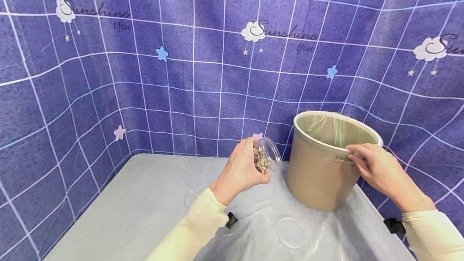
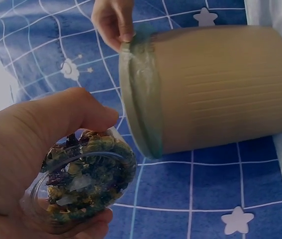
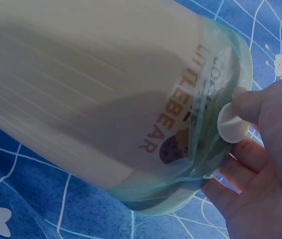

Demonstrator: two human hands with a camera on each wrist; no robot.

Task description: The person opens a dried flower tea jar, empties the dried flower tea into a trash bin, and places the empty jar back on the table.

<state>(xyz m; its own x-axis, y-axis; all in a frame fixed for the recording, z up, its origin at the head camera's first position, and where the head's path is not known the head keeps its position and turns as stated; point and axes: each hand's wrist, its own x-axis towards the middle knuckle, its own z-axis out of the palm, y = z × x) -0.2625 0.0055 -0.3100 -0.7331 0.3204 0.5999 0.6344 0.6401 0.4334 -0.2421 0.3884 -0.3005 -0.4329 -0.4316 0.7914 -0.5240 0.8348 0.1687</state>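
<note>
In the head view my left hand (image 1: 241,168) grips a clear jar (image 1: 270,154), tilted with its mouth to the right and a little short of the trash bin. Dried flower pieces (image 2: 88,174) fill its lower part in the left wrist view. My right hand (image 1: 380,168) holds the near right rim of the beige trash bin (image 1: 322,180). Thumb and fingers pinch the edge beside a small white oval tab (image 3: 233,123) in the right wrist view. A thin greenish bag (image 1: 326,128) lines the bin and folds over its rim.
On the grey tabletop (image 1: 152,204) lies a clear round lid (image 1: 291,233) in front of the bin. Another clear round piece (image 1: 192,197) lies left of my left forearm, partly hidden. A purple gridded curtain (image 1: 203,71) stands behind and at both sides.
</note>
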